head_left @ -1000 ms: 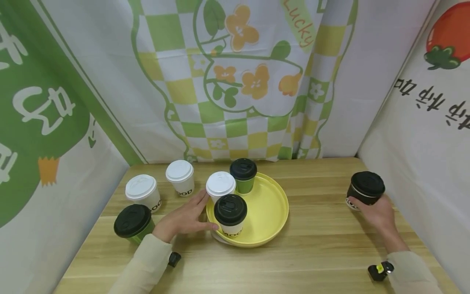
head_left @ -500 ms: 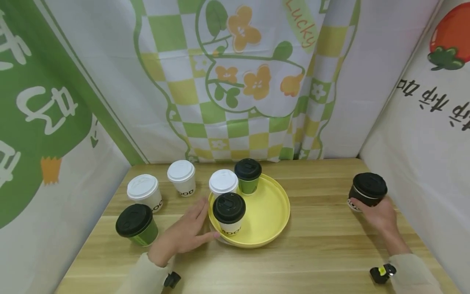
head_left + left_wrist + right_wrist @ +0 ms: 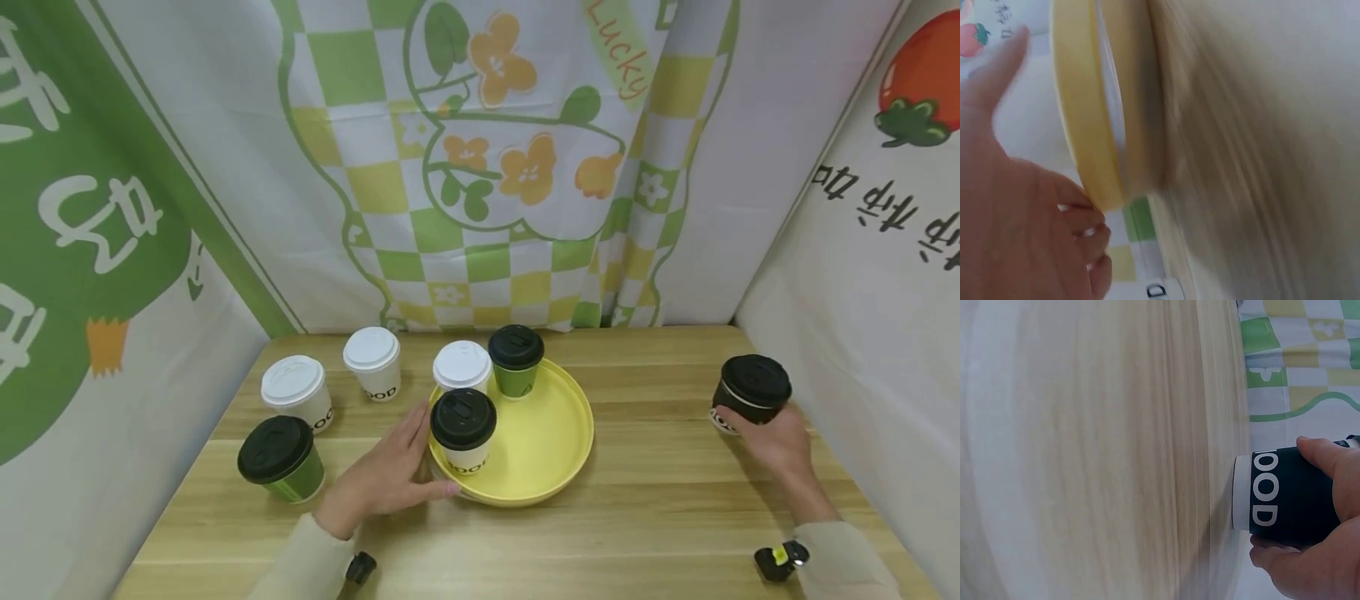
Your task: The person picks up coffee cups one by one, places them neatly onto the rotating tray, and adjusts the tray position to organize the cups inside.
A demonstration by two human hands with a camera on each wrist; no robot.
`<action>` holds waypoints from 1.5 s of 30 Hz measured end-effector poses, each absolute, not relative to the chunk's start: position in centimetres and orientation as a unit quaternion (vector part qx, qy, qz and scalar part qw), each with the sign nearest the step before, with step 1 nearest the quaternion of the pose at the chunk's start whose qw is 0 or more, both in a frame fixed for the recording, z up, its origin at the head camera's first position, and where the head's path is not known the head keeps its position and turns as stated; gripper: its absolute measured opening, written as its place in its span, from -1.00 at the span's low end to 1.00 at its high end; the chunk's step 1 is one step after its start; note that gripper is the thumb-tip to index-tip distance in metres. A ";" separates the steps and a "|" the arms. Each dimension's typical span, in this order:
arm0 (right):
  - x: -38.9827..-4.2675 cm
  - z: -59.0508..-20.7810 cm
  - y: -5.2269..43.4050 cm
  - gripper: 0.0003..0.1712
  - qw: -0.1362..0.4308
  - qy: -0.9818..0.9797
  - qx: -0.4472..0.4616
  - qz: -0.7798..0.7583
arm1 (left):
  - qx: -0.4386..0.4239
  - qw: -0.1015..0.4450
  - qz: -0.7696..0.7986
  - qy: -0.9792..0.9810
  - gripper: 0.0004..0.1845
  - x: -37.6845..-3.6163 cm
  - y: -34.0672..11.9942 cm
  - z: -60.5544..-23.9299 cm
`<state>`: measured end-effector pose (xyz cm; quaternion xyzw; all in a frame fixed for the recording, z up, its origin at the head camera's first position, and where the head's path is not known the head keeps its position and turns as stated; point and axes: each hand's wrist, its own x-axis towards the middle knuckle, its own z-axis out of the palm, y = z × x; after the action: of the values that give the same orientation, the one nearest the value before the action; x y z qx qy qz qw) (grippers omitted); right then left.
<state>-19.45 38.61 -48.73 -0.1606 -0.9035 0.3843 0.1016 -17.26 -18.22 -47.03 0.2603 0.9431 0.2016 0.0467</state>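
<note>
A round yellow tray (image 3: pixel 536 454) lies mid-table, and my left hand (image 3: pixel 386 479) is at its left rim with fingers extended. In the left wrist view, fingertips touch the edge of the tray (image 3: pixel 1082 106), which shows a pale band and a second layer below. On the tray stand a white cup with a black lid (image 3: pixel 463 429), a white-lidded cup (image 3: pixel 462 367) and a green cup with a black lid (image 3: pixel 516 360). At the far right my right hand (image 3: pixel 776 446) grips a black paper cup (image 3: pixel 752 390) by its side; its base appears on or close to the table.
Left of the tray stand two white cups, one in front (image 3: pixel 296 392) and one farther back (image 3: pixel 372 362). A green cup with a black lid (image 3: pixel 281 458) is nearer my left forearm. Printed cloth walls (image 3: pixel 480 208) enclose the wooden table (image 3: pixel 637 517).
The tray has turned clockwise: its green and white-lidded cups shifted right, the black-lidded white cup slightly left and back. My left hand shifted slightly along the rim. My right hand stays on its cup.
</note>
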 end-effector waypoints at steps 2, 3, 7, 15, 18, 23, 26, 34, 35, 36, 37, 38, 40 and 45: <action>-19.5 -48.7 38.5 0.05 0.103 -0.903 -0.163 0.383 | 0.268 0.045 0.211 0.939 0.34 -18.0 -18.5 -47.3; -19.5 -48.6 38.4 0.04 0.103 -0.904 -0.164 0.382 | 0.271 0.046 0.216 0.937 0.36 -18.3 -18.6 -47.3; -19.5 -48.4 37.9 0.03 0.094 -0.907 -0.163 0.377 | 0.278 0.045 0.225 0.933 0.38 -19.3 -18.9 -47.5; -19.1 -47.5 36.0 0.00 0.081 -0.924 -0.105 0.359 | 0.222 0.045 0.209 0.951 0.37 -18.2 -18.0 -46.8; -18.8 -46.9 34.8 -0.03 0.073 -0.927 -0.068 0.362 | 0.178 0.057 0.189 0.964 0.36 -16.7 -17.4 -46.3; -18.3 -45.3 32.3 -0.03 0.044 -0.924 -0.035 0.379 | 0.140 0.066 0.170 0.973 0.32 -14.4 -16.2 -45.6; -17.9 -44.4 30.6 -0.02 0.038 -0.922 -0.020 0.384 | 0.138 0.071 0.168 0.974 0.30 -13.9 -15.6 -45.5; -17.2 -43.0 25.8 -0.10 0.038 -0.889 0.070 0.450 | 0.137 0.085 0.170 0.972 0.30 -14.2 -15.2 -45.8; -17.2 -42.9 25.3 -0.12 0.039 -0.885 0.082 0.457 | 0.137 0.085 0.171 0.972 0.30 -14.4 -15.3 -45.8; -17.1 -42.8 24.7 -0.13 0.038 -0.880 0.094 0.464 | 0.138 0.085 0.170 0.972 0.31 -14.6 -15.3 -45.8; -17.1 -42.8 24.1 -0.14 0.038 -0.876 0.105 0.469 | 0.141 0.084 0.172 0.971 0.30 -14.8 -15.4 -45.9; -17.1 -42.8 23.6 -0.13 0.037 -0.872 0.115 0.475 | 0.143 0.083 0.175 0.971 0.31 -15.0 -15.5 -45.9; -17.1 -42.8 22.5 -0.13 0.029 -0.866 0.126 0.483 | 0.152 0.079 0.175 0.970 0.30 -15.6 -15.7 -46.0; -17.4 -43.0 20.1 -0.15 0.005 -0.854 0.141 0.500 | 0.184 0.079 0.197 0.960 0.30 -17.4 -16.7 -46.1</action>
<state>-17.36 20.15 -43.01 0.1415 -0.8543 0.5001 0.0054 -17.43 -16.66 -46.08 0.1841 0.9597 0.1971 0.0789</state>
